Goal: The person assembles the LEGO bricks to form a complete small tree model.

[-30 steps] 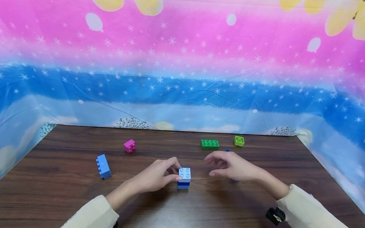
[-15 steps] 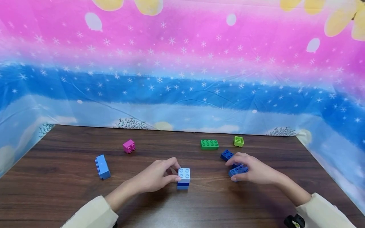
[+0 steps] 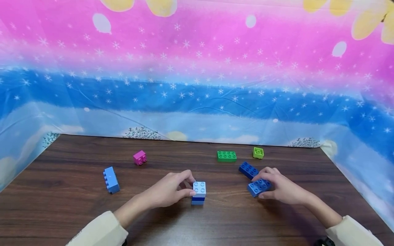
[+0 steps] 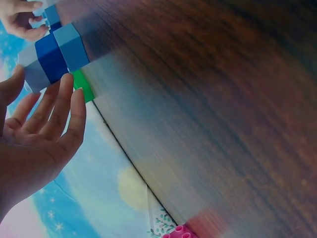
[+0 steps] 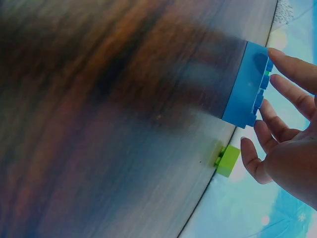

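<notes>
My left hand holds a small stack of toy building bricks between thumb and fingers, upright on the table. Its top brick is pale blue with studs up; a dark blue layer and a mid-blue bottom brick sit under it. To the right, my right hand has thumb and fingertips at opposite sides of a blue brick, which lies studs up. In the right wrist view the thumb touches a top corner of this blue brick. Just behind it lies a dark blue brick, partly covered by my fingers.
Farther back are a green brick and a lime brick with its hollow side showing. On the left lie a pink brick and a light blue brick, both on their sides. A printed cloth surrounds the wooden table.
My right hand has moved right, away from the stack, to the blue brick, which has turned slightly and shifted. My left hand has stayed at the stack.
</notes>
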Demonstrator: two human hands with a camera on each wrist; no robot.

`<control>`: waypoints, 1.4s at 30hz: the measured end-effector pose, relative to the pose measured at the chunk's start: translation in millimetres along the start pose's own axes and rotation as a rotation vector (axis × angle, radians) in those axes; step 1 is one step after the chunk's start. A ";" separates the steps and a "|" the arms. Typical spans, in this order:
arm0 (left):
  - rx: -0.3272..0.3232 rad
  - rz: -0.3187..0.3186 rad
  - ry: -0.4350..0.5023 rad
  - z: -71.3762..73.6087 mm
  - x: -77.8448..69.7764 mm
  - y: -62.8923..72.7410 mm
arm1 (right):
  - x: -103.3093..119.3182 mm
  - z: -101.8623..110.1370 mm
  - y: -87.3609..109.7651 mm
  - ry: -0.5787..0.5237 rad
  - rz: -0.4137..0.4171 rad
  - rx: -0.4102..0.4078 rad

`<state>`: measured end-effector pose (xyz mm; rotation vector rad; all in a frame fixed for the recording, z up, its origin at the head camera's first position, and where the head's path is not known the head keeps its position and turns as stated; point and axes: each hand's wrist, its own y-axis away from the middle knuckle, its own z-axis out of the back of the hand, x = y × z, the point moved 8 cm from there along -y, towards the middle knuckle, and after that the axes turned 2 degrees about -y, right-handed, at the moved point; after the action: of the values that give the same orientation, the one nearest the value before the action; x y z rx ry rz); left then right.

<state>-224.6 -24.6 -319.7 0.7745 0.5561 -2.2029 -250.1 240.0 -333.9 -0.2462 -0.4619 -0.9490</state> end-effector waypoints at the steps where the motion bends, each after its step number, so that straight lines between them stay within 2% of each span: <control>1: 0.000 -0.003 0.003 0.3 -0.2 0.0 | -0.4 -0.2 0.2 -0.001 0.000 0.000; 20: 0.011 0.012 0.012 -1.6 2.0 -0.2 | -6.0 -5.5 -1.2 0.019 -0.002 -0.021; 37: 0.009 0.014 0.013 -1.6 1.8 -0.3 | -1.6 -8.9 -1.3 0.014 -0.017 -0.016; 42: 0.009 0.013 0.014 -1.5 1.1 -0.3 | 2.0 -9.8 -2.0 0.017 0.007 -0.029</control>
<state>-224.9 -24.1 -321.6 0.7965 0.5473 -2.1906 -248.1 233.5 -341.6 -0.2659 -0.4317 -0.9514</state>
